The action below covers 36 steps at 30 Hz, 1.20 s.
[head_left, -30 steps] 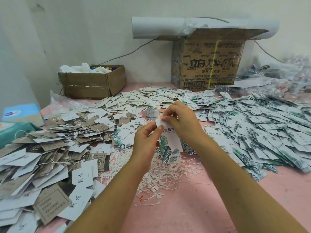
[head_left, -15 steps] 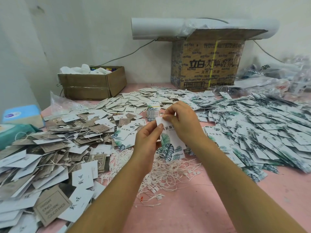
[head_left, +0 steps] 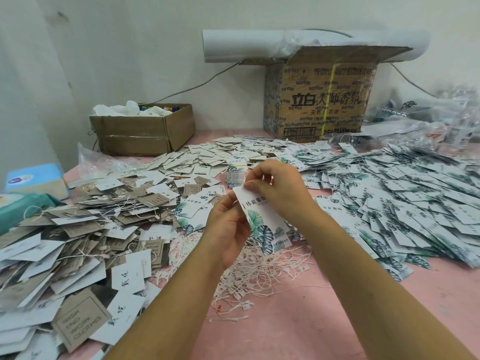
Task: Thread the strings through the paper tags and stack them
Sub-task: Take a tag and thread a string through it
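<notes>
- Pink table [head_left: 298, 333] against a pale wall; printed cardboard box [head_left: 319, 100] at the back, paper tags heaped on both sides.
- Leaf-print paper tag [head_left: 262, 219] is held above the table between both hands, over the loose strings [head_left: 254, 271].
- Left hand [head_left: 228, 229]: fingers curled, gripping the tag's left edge just below its top end.
- Right hand [head_left: 278, 188]: thumb and forefinger pinch the top end; any hole is hidden under the fingertips.
- Long axis: slants from the right fingertips down toward the right forearm, printed face up.
- String: cannot tell whether one is through.
- Judgement: threading turns on the top end, and the right hand is nearer to it. The heap of leaf-print tags [head_left: 402, 203] lies right of that hand.
</notes>
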Tool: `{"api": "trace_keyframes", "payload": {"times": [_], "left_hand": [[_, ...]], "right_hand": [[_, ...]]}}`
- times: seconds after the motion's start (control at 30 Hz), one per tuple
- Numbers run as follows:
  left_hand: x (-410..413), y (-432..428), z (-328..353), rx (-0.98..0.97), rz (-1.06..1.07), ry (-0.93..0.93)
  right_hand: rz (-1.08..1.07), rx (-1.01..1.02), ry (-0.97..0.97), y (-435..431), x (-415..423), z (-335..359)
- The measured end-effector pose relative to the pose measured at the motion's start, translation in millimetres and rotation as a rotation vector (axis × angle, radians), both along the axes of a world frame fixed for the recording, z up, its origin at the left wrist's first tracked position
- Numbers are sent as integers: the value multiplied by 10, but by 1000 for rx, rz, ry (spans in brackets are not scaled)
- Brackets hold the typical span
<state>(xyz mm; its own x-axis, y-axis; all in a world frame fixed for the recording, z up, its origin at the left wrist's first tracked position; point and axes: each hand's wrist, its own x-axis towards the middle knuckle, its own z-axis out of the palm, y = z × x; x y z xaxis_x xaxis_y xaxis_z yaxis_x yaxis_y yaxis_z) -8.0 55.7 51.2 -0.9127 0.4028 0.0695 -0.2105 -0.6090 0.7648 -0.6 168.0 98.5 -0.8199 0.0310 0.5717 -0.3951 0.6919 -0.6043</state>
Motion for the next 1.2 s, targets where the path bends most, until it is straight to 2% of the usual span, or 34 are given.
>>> {"api": "trace_keyframes", "payload": {"times": [0.33,0.77,1.03,1.2], "left_hand": [[15,6,9,23,18,-24],[-24,-60,19,-1,92,17],[-106,-128,42,70,235,-94],[-107,-140,63,130,224,-146]], "right_hand": [[-8,152,16,-29,30,21],[46,151,-50,-20,23,-23],[-139,294,-234,104,-4,-43],[-208,317,-381,153,-18,-57]]}}
